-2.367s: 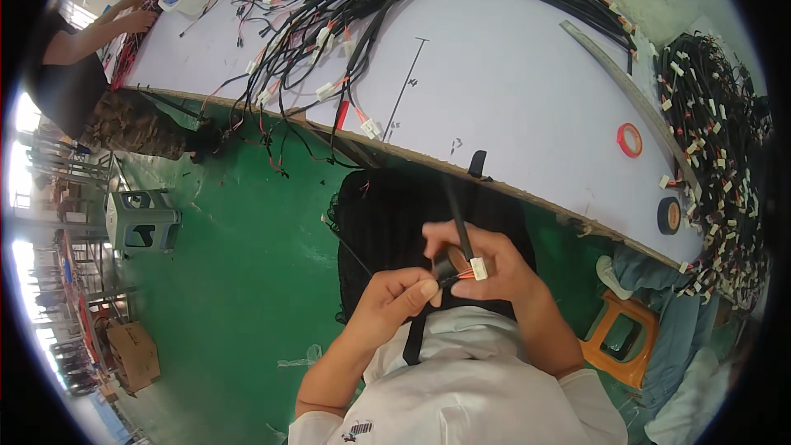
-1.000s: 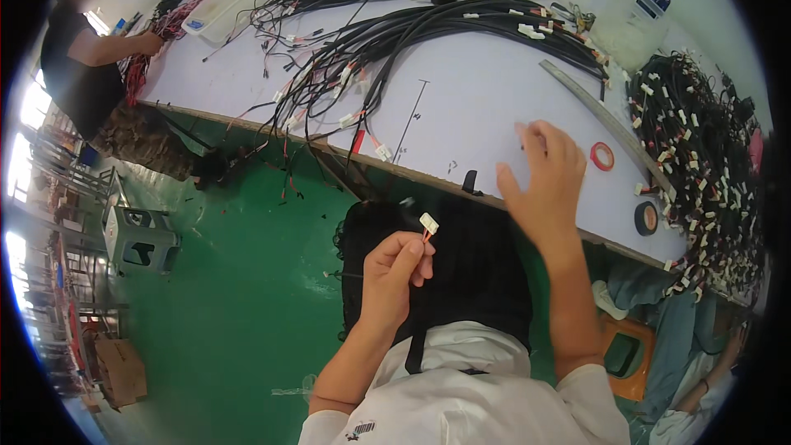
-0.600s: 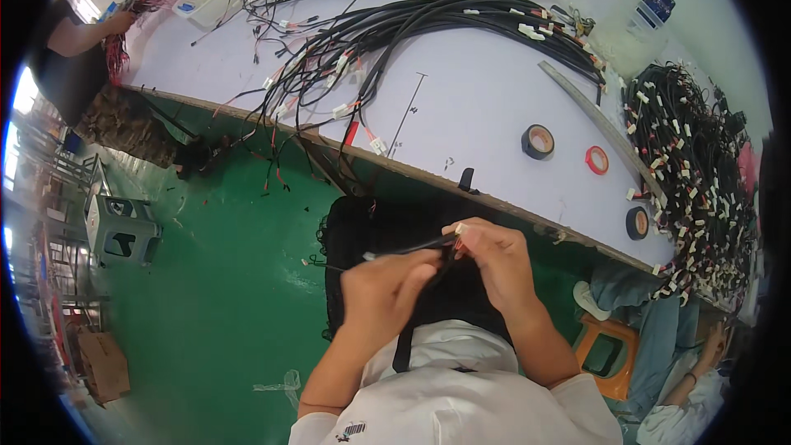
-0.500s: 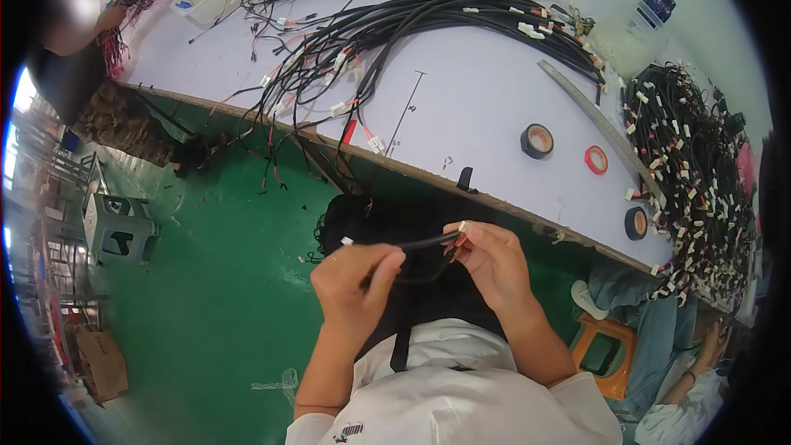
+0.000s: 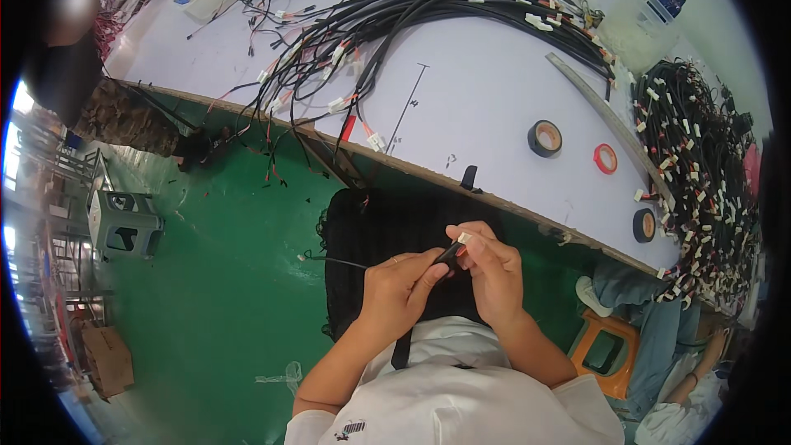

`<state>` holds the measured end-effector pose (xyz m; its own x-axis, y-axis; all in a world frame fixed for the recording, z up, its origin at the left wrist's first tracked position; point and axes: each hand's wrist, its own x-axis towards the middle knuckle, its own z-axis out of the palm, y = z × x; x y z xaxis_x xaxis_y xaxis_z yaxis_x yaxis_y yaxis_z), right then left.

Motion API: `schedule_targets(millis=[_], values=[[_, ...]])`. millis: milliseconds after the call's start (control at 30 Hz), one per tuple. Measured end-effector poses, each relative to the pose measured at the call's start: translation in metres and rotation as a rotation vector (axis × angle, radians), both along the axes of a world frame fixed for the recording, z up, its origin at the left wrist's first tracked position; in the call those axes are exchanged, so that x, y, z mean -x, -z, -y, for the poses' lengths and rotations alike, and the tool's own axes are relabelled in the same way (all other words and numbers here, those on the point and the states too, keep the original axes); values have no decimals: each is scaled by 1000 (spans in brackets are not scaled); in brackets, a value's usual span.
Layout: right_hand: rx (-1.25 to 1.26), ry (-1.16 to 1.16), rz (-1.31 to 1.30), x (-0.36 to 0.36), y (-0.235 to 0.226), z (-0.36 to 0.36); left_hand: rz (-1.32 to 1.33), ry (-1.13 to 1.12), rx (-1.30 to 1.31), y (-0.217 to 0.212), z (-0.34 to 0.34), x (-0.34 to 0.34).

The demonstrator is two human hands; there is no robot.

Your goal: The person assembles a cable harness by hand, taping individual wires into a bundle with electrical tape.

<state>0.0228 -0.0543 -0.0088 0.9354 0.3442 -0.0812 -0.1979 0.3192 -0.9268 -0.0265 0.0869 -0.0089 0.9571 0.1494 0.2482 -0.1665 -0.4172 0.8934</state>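
The thin black wire (image 5: 395, 265) lay nearly level in front of the person's chest, below the near edge of the tabletop (image 5: 478, 107), its long axis running from lower left to upper right. Its free end pointed left, out over the green floor (image 5: 214, 280), and ended in a small pale tip; the other end rose to a white connector (image 5: 464, 238) that pointed up and to the right, toward the tabletop edge. The left hand (image 5: 400, 284) came up from the lower edge with the forearm slanting right, wrist slightly bent and fingers curled, thumb and forefinger closed on the thicker black part of the wire just short of the connector. The right hand (image 5: 492, 268) sat just beside it, touching or nearly so, palm turned toward the left, with its fingertips pinched on the connector end; its forearm ran down and to the right into a white sleeve. Both grips were clenched on the same wire, close together. Behind the hands hung a dark bundle of cables (image 5: 387, 231) from the tabletop edge. Well apart, on the white tabletop, lay a black tape roll (image 5: 545, 138), a red tape roll (image 5: 606, 158) and another black roll (image 5: 643, 225) near the right edge.
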Motion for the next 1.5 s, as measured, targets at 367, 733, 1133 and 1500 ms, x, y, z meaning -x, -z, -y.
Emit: schedule_targets(millis=[367, 733, 1133, 1500], values=[[-86, -127, -194, 1, 0, 13, -383, 207, 497, -3, 2, 5], [-136, 68, -183, 6, 16, 12, -328, 97, 364, 17, 11, 3], [-142, 120, -192, 3, 6, 15, -132, 122, 58, 26, 10, 11], [-180, 213, -128, 3, 8, 17, -110, 262, 10, 11, 14, -4]])
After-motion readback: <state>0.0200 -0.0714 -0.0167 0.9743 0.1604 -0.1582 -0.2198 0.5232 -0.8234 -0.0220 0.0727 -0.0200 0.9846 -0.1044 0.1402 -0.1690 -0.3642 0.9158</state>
